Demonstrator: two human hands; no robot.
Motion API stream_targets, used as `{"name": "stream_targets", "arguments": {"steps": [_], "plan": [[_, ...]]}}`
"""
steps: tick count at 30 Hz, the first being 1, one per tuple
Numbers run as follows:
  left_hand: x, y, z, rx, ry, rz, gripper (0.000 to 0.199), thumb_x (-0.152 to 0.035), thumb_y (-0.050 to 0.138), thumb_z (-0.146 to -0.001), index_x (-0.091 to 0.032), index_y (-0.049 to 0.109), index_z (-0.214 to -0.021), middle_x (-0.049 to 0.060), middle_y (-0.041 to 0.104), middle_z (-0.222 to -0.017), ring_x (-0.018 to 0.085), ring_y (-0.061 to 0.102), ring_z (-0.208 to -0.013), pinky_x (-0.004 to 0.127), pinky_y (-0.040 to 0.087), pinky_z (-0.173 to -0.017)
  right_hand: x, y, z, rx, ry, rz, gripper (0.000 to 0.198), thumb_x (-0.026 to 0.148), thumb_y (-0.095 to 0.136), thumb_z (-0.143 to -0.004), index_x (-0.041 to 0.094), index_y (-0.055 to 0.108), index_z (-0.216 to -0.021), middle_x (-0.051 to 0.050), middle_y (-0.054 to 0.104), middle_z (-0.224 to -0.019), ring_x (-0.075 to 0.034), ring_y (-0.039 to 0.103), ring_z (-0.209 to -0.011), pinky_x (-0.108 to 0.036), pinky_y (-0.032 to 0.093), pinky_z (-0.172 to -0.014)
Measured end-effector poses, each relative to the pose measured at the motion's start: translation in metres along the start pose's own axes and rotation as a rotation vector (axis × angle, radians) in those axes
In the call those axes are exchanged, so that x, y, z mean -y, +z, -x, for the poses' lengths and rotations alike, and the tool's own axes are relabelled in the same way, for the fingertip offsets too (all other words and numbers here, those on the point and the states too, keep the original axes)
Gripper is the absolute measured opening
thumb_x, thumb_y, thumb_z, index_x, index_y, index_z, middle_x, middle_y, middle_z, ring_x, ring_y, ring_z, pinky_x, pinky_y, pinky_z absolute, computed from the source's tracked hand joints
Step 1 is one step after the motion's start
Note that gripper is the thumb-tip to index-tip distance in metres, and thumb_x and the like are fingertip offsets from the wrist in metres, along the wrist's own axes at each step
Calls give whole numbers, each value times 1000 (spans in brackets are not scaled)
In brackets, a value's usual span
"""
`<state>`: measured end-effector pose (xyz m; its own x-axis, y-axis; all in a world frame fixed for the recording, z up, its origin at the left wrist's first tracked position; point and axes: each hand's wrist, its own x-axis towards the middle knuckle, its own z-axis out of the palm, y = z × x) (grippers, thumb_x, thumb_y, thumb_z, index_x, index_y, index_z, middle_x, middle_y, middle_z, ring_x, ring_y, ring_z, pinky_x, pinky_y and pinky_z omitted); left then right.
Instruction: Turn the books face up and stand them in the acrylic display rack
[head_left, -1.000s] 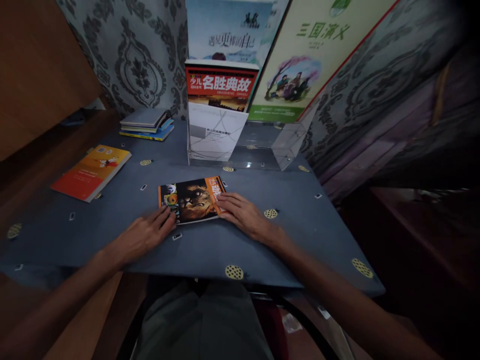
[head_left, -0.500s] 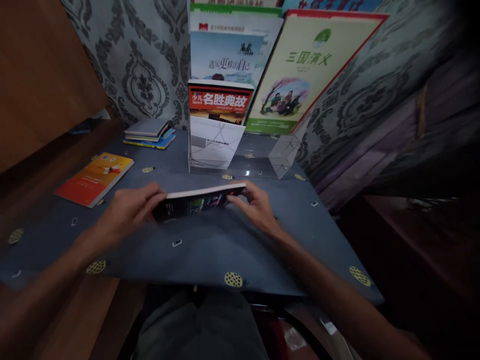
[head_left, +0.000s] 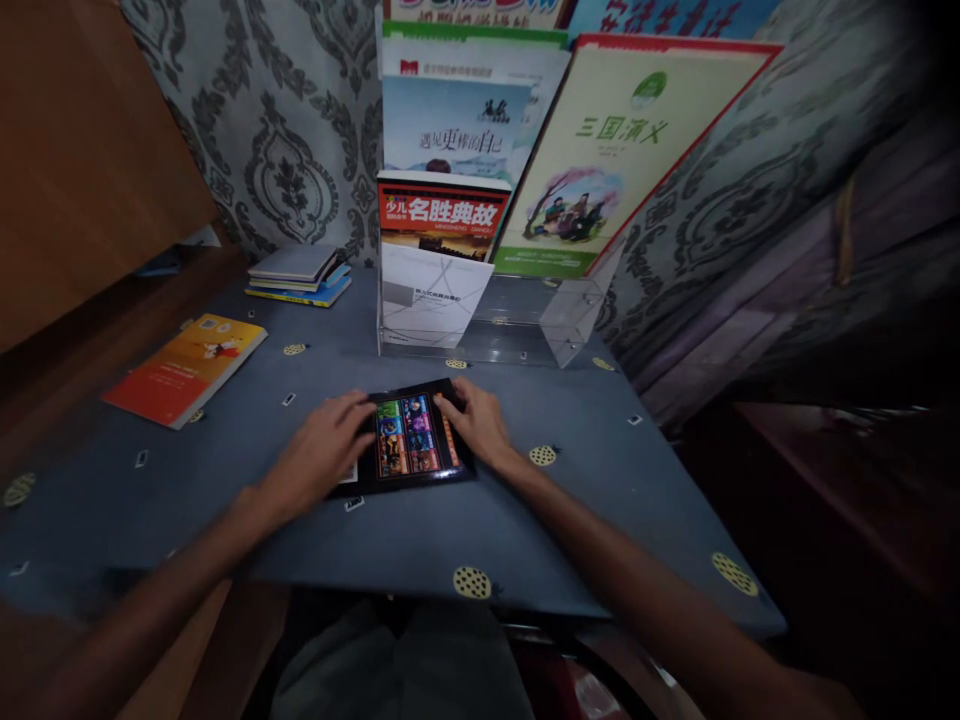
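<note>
My two bare hands are on a thin black rectangular paperback (head_left: 409, 440) with a glossy cover and a grid of small coloured pictures. It lies on the table's blue-grey cloth with yellow fruit prints (head_left: 592, 520), near the front edge, picture grid up.

Left hand (head_left: 322, 445): fingers loosely spread over the book's left part, nothing pinched that I can see. Right hand (head_left: 480, 425): thumb on the cover by the upper right corner, other fingers along the edge; whether they clamp it I cannot tell.

Surroundings: a red-and-orange paperback (head_left: 187, 370) lies to the left, apart from my hand; behind it, a small stack of grey, blue and yellow books (head_left: 296, 275). Beyond the black paperback stands a clear acrylic rack (head_left: 566, 325) bearing a pale green book with red edging (head_left: 585, 170) and a white booklet (head_left: 435, 300).
</note>
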<state>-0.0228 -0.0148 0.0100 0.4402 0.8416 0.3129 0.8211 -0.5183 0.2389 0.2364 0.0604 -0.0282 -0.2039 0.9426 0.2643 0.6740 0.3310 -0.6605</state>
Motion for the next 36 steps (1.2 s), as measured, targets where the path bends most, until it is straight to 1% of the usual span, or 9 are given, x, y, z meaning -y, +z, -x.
{"name": "stream_targets", "arguments": {"steps": [3,6,9,14,17,22,29,32,36], "plan": [[-26,18,8,114,219,-30,42,-41,36,-105,-20,53,-138,13,58,-145,25,52,-137,50,39,-117,-2,-2,0,12,29,83,24,44,58,-92,21,65,-94,-4,69,-80,-23,64,-72,-34,50,-68],[-38,30,10,153,262,-86,47,-43,36,-105,-16,49,-142,15,55,-148,26,48,-141,52,36,-118,2,-6,5,-76,4,159,26,39,59,-93,19,65,-109,-9,69,-94,-27,64,-88,-40,54,-79],[-36,30,10,151,275,-72,51,-47,39,-104,-15,48,-143,16,55,-148,28,47,-141,54,36,-117,19,-3,15,-128,-176,173,26,28,53,-97,19,63,-119,-12,66,-108,-29,60,-104,-44,52,-92],[-25,24,7,151,288,14,34,-33,38,-105,-19,65,-120,10,69,-123,24,59,-125,51,37,-117,60,14,30,237,-526,46,30,18,39,-103,18,61,-124,-11,68,-110,-24,59,-103,-41,52,-94],[-21,25,8,145,285,59,33,-22,36,-104,-21,69,-109,7,71,-112,22,62,-118,50,36,-118,71,19,30,309,-492,51,34,18,33,-105,15,60,-125,-12,69,-115,-25,58,-106,-44,51,-98],[-22,26,7,105,247,117,31,-22,39,-103,-20,64,-122,8,70,-119,22,60,-122,52,38,-117,67,17,23,313,-414,20,37,28,32,-108,16,61,-128,-11,67,-127,-24,58,-117,-46,47,-106],[-26,22,3,138,222,129,27,-21,40,-104,-18,64,-114,6,71,-107,19,65,-108,49,39,-116,56,14,20,297,-343,29,37,37,39,-107,21,63,-131,-8,67,-136,-25,52,-132,-51,41,-112],[-25,24,3,123,222,91,27,-21,41,-104,-17,65,-116,8,71,-116,21,62,-121,48,38,-117,55,13,20,300,-349,58,38,35,37,-108,21,63,-132,-7,66,-137,-24,52,-132,-51,41,-112],[-23,27,6,98,221,35,37,-26,39,-105,-16,54,-137,11,61,-142,22,49,-139,45,37,-118,46,9,17,267,-334,141,37,29,37,-107,21,62,-132,-8,63,-142,-25,52,-133,-49,43,-109]]}}
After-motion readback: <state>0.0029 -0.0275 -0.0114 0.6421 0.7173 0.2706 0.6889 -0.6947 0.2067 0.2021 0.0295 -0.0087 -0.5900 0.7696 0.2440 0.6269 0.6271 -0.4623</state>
